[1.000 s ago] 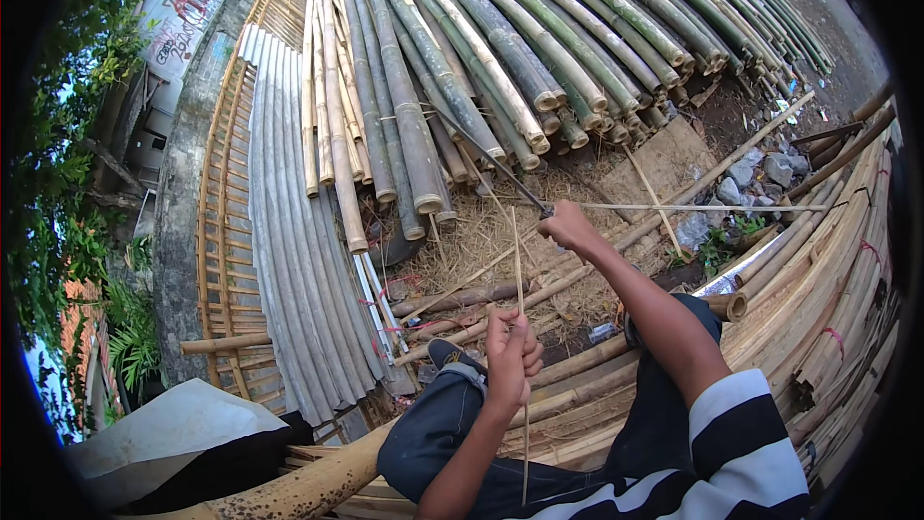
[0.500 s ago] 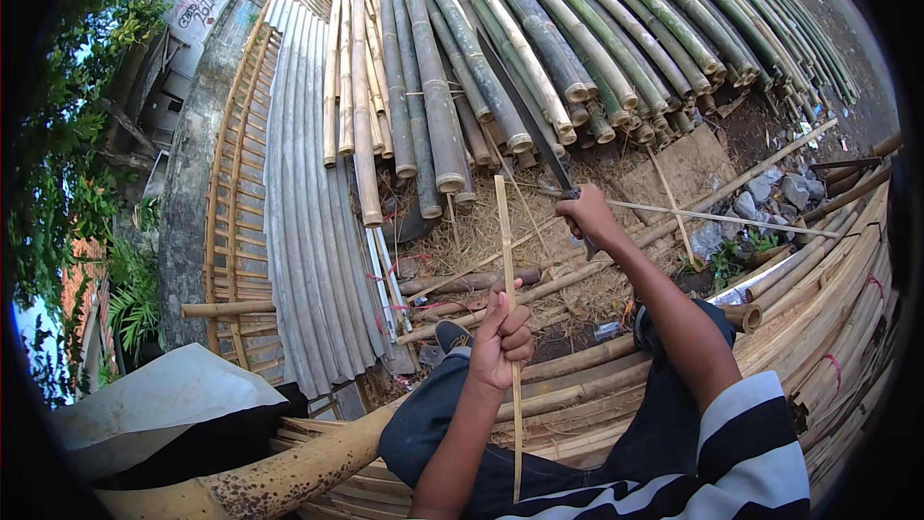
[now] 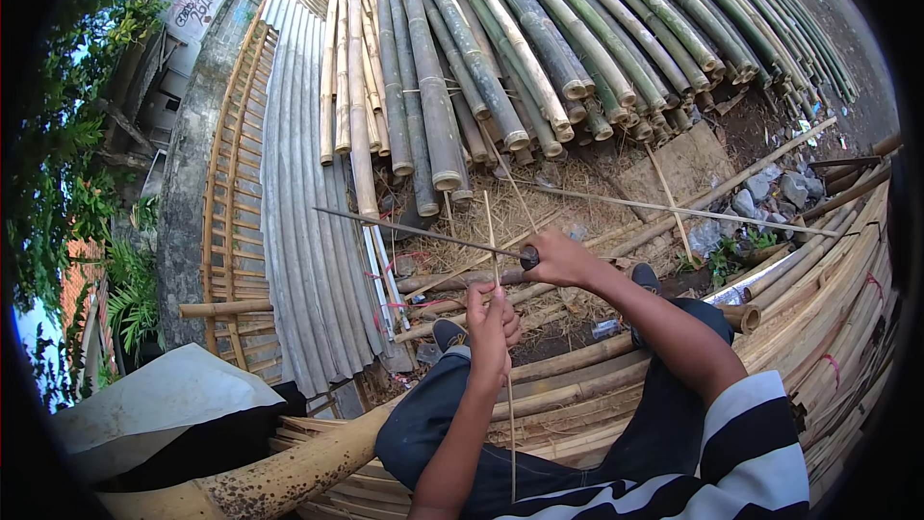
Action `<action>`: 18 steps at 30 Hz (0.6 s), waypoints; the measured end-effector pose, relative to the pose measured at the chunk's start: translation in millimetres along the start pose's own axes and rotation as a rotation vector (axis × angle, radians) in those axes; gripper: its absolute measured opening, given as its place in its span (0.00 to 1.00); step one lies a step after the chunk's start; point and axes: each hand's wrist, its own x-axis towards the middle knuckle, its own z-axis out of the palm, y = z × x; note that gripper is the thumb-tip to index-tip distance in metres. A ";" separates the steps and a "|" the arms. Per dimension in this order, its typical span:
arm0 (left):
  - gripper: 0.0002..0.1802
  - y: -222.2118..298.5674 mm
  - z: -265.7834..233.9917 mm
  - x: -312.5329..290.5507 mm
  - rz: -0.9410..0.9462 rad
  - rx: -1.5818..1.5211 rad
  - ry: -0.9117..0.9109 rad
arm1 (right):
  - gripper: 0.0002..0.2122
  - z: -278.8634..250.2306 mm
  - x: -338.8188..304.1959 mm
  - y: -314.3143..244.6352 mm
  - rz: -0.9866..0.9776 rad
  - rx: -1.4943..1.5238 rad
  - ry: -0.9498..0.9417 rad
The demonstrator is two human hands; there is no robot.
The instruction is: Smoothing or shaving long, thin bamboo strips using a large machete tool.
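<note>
A thin bamboo strip [image 3: 489, 221] stands nearly upright in front of me, its narrow edge turned to view. My left hand [image 3: 493, 332] is closed round its middle, and the lower end reaches down toward my lap. My right hand [image 3: 566, 260] grips the dark handle of a machete [image 3: 414, 228]. Its long blade points left and lies across the strip, a little above my left fingers. Whether the blade touches the strip or only passes by it, I cannot tell.
A large stack of bamboo poles [image 3: 462, 77] fills the far side. Grey corrugated sheets [image 3: 313, 260] and a bamboo ladder [image 3: 231, 202] lie to the left. Split bamboo [image 3: 828, 299] is piled at the right. A thick spotted pole [image 3: 279, 467] lies near my left knee.
The machete has swung from pointing away to pointing left, across the strip. My right hand has moved down and left. The strip has turned from its flat face to its edge.
</note>
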 end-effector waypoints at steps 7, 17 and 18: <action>0.03 -19.4 5.0 -3.6 0.084 0.217 0.139 | 0.11 3.6 -11.2 -13.6 -0.112 -0.289 -0.181; 0.04 0.1 11.2 -25.5 0.149 0.290 0.069 | 0.11 -19.4 9.1 34.5 0.258 -0.236 0.102; 0.04 10.0 20.6 -30.1 0.113 0.195 0.038 | 0.12 -31.7 12.8 49.8 0.357 -0.151 0.186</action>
